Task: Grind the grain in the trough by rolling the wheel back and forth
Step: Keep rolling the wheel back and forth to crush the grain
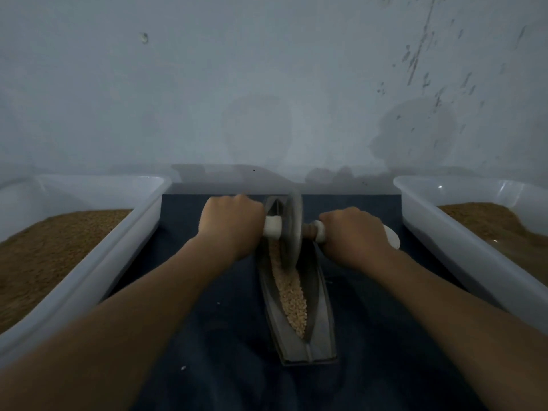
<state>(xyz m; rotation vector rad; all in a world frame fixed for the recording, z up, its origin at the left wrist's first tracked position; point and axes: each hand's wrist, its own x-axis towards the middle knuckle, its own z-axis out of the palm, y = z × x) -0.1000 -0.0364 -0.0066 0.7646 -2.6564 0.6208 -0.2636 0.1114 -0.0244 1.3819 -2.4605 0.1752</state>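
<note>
Left hand (232,221) and right hand (353,232) are both wrapped tight round the white axle handles (272,228). Between them, the grey metal disc wheel (292,229) sits at the far end of the dark boat-shaped trough (323,321), mid-frame. The tan grain (292,295) still looks mostly whole, so I'd guess there's plenty of rolling left. White plastic tubs sit at the left (103,177) and right (439,229) edges, well off the wheel's path.

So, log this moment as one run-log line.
left hand grips left handle; right hand grips right handle; wheel at trough far end; grain lies nearer
</note>
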